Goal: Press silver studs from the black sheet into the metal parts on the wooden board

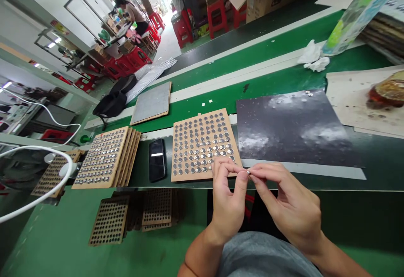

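Note:
My left hand (229, 197) and my right hand (288, 203) meet at the front edge of the bench, fingertips pinched together. Between them is a small shiny metal piece (248, 172), mostly covered by the fingers, too small to name. Just behind my left hand lies a brown board (189, 178) carrying rows of round dark discs; some discs in the nearer right rows bear small shiny pieces. My left fingers overlap the board's near right corner in view; I cannot tell whether they touch it. A dark sheet (290, 132) with a few tiny bits on it lies beyond my right hand.
Left of the board are a black phone (157, 160) and a stack of filled boards (104, 157). A grey panel (151, 102), black bag (110, 104), crumpled tissue (314, 58) and amber container (389, 91) lie around. A white cable (65, 176) loops at left. Co-workers sit farther back.

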Available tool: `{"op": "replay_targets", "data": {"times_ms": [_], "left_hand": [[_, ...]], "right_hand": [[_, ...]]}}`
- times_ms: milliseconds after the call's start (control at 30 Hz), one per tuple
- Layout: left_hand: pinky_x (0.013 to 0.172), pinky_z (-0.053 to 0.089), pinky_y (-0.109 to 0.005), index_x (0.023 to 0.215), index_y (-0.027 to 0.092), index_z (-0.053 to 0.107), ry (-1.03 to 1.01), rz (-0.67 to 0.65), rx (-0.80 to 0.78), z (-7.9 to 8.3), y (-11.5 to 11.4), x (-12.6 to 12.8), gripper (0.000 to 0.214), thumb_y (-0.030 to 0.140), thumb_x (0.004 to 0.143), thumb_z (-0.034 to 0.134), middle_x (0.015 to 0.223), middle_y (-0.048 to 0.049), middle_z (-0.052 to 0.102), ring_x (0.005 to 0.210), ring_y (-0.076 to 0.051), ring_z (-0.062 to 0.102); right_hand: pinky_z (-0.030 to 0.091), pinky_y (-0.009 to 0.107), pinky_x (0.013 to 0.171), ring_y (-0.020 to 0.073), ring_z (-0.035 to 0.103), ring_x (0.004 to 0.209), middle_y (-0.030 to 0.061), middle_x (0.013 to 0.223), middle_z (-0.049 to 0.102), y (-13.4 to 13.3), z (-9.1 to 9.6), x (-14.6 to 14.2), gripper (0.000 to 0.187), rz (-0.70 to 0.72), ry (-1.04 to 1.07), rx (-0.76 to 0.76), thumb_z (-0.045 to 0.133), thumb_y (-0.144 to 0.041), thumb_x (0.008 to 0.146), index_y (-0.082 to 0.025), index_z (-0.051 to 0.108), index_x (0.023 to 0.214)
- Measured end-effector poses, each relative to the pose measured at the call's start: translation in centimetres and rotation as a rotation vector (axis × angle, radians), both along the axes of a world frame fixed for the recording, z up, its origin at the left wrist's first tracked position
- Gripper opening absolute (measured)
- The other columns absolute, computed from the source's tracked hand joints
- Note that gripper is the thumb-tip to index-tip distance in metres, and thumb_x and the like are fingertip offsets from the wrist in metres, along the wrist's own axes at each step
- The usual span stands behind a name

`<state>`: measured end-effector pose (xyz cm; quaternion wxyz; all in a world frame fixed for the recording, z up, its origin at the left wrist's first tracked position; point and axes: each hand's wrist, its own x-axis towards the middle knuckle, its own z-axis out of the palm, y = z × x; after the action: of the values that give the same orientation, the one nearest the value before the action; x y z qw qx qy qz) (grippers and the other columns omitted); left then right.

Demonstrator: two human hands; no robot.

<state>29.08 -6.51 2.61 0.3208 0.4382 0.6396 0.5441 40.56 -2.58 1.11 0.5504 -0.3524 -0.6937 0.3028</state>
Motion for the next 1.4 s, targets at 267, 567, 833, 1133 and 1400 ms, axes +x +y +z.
{"op": "replay_targets", "data": {"times_ms": [267,567,833,1133,1400], "left_hand": [[0.09,0.042,-0.035,0.083,0.022,0.051,0.003,0.005,0.013,0.3,-0.1,0.4,0.032,0.046,0.103,0.045,0.093,-0.0042,0.05,0.096,-0.02,0.051],[0.089,0.042,-0.037,0.085,0.022,0.053,0.163,0.095,0.032,0.1,-0.4,1.0,0.031,0.045,0.104,0.043,0.093,-0.0056,0.051,0.098,-0.022,0.052],[0.087,0.042,-0.036,0.083,0.022,0.055,0.135,0.08,0.042,-0.1,-0.4,0.9,0.036,0.05,0.102,0.044,0.092,-0.0059,0.05,0.096,-0.022,0.052],[0.086,0.043,-0.034,0.086,0.022,0.054,0.107,0.015,0.111,0.0,-0.6,0.9,0.031,0.046,0.103,0.045,0.093,-0.005,0.049,0.094,-0.02,0.051],[0.088,0.043,-0.035,0.086,0.022,0.055,0.119,-0.001,0.113,-0.2,-0.6,0.7,0.029,0.043,0.103,0.045,0.092,-0.0055,0.05,0.094,-0.021,0.051]], "right_hand": [[0.063,0.022,0.073,0.0117,0.069,0.08,0.0058,0.106,0.066,-1.1,0.4,0.1,0.015,0.182,0.205,-0.277,0.057,-0.025,0.099,-0.024,0.064,0.113],[0.06,0.018,0.064,0.0133,0.069,0.08,0.0043,0.094,0.069,-1.4,0.7,-0.7,0.006,0.037,0.175,-0.301,0.062,-0.018,0.095,-0.022,0.066,0.091],[0.062,0.021,0.067,0.0115,0.068,0.066,0.0052,0.091,0.073,-1.2,1.4,-0.4,0.013,0.04,0.277,-0.436,0.066,-0.032,0.095,-0.021,0.067,0.087],[0.061,0.019,0.068,0.0092,0.064,0.065,0.0022,0.089,0.071,-0.9,1.4,-0.1,0.008,0.05,0.285,-0.413,0.066,-0.026,0.095,-0.022,0.068,0.087],[0.059,0.019,0.059,0.0112,0.066,0.066,0.0032,0.089,0.07,-0.6,1.8,-0.2,0.018,0.118,0.387,-0.489,0.067,-0.04,0.094,-0.022,0.068,0.096]]}}
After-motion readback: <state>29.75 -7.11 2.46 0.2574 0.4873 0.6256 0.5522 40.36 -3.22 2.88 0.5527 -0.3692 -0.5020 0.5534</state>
